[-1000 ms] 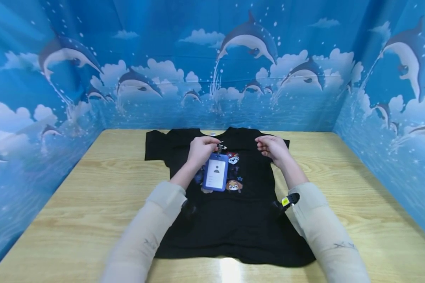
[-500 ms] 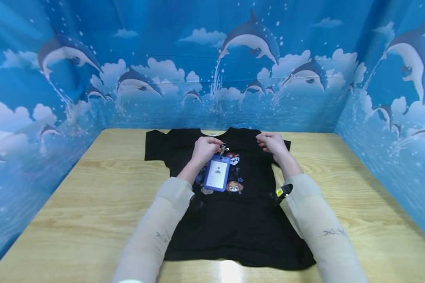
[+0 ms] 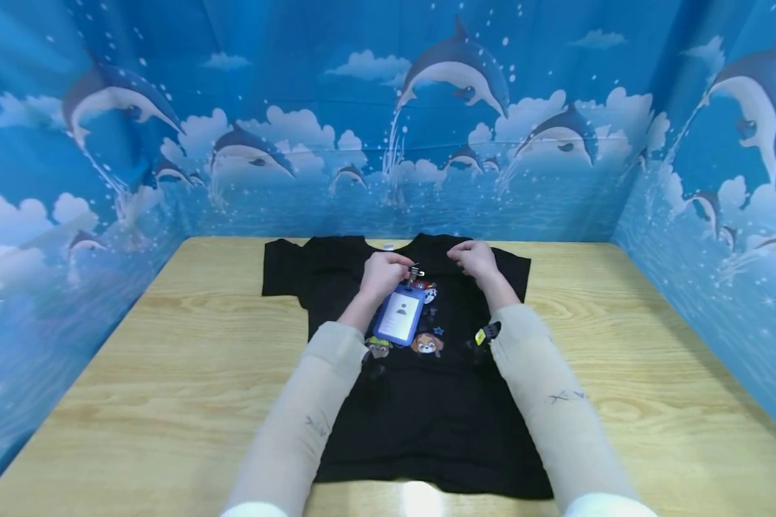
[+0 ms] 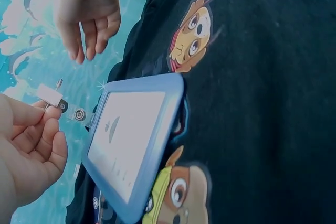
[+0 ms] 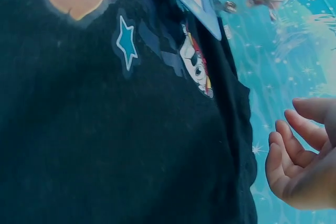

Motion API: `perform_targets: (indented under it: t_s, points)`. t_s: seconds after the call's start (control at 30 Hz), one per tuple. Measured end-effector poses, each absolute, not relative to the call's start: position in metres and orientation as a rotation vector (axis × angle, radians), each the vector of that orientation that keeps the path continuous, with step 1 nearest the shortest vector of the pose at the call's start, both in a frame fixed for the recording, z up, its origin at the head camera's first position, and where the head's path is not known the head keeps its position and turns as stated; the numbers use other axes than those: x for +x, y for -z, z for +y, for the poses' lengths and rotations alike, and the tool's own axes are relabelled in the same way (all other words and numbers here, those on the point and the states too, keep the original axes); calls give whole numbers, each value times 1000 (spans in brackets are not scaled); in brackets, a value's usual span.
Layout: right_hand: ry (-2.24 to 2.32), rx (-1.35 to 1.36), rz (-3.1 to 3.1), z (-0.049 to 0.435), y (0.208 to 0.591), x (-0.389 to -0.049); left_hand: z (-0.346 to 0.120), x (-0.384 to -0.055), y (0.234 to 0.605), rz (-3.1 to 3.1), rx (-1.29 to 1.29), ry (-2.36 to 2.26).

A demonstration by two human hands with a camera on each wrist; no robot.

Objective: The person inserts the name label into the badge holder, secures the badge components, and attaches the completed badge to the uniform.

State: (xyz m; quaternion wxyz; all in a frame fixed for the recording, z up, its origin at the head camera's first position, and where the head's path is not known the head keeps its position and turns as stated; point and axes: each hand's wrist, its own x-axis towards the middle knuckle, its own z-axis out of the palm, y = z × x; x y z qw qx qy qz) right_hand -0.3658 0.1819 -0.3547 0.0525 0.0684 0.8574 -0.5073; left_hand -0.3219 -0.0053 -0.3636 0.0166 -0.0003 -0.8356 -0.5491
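A black T-shirt point(image 3: 436, 424) with cartoon dog faces printed on its chest lies spread face up on the table. Over the print hangs a blue badge holder point(image 3: 399, 316) with a white card inside, tilted. My left hand point(image 3: 381, 276) pinches the small metal clip point(image 4: 51, 96) at the holder's top between thumb and forefinger. A pin-like metal piece point(image 4: 59, 84) sticks out beyond the clip. To the right, above the upper chest of the shirt, my right hand point(image 3: 475, 261) has nothing in its relaxed, slightly bent fingers point(image 5: 286, 156).
The pale wood table point(image 3: 168, 388) extends left and right of the shirt. A blue curtain point(image 3: 310, 115) printed with dolphins stands behind the table and along both sides. The shirt's neckline point(image 3: 391, 248) lies near the far table edge.
My left hand has moved a little right with the badge holder, which tilts more. The right hand has come left, nearer the clip. The shirt stays in place.
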Motion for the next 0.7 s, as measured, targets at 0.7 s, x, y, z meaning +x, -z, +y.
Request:
perform_targets:
  t_s: [0.7]
  points:
    - [963,-1,2931,171,384,-370,6,-337,376,-2645,106,1650]
